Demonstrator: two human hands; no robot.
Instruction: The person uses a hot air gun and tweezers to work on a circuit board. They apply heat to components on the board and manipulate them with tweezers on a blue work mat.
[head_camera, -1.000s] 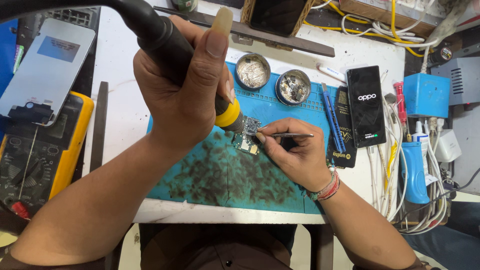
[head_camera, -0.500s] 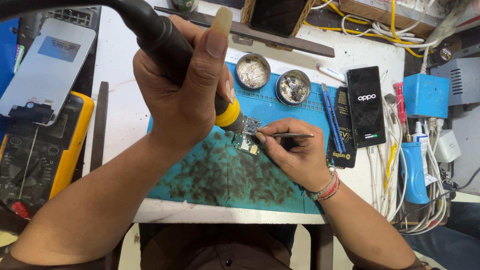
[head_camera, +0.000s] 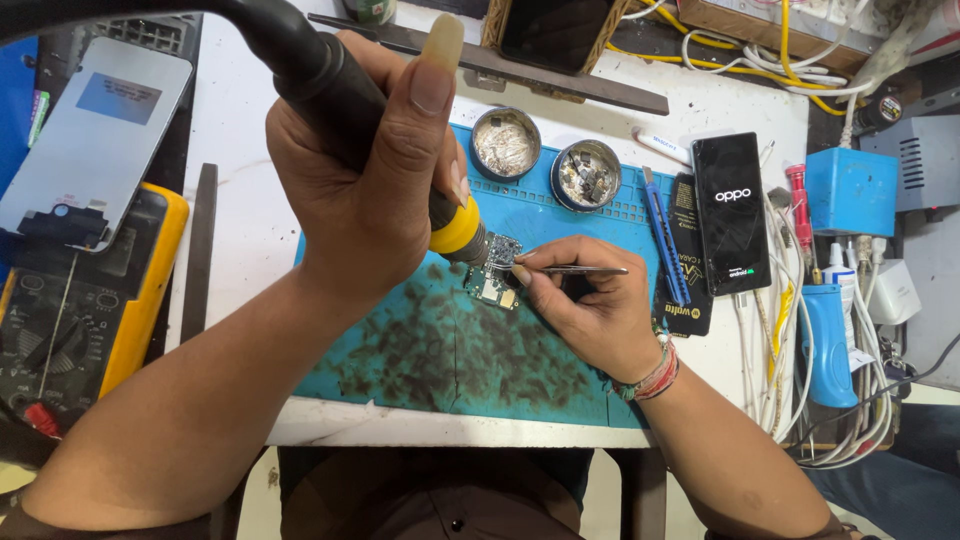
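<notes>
Head view: a small green circuit board (head_camera: 493, 276) lies on a stained blue rubber mat (head_camera: 440, 350) on the white bench (head_camera: 240, 230). Left hand (head_camera: 365, 185) is wrapped tight around a black, yellow-collared hot-air handle (head_camera: 340, 95), nozzle over the board. Right hand (head_camera: 590, 305) pinches thin metal tweezers (head_camera: 580, 270), tips at the board.

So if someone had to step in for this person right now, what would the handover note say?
Left hand: gripping the black hot-air handle, its yellow-collared nozzle aimed down at the small circuit board.
Right hand: holding tweezers, tips at the board.
Board lies on the blue work mat, which is darkly stained; two round tins sit at the mat's far edge.
Done: board laid out, both tools on it.
Left: heating work seems under way; how far cannot be told.
</notes>
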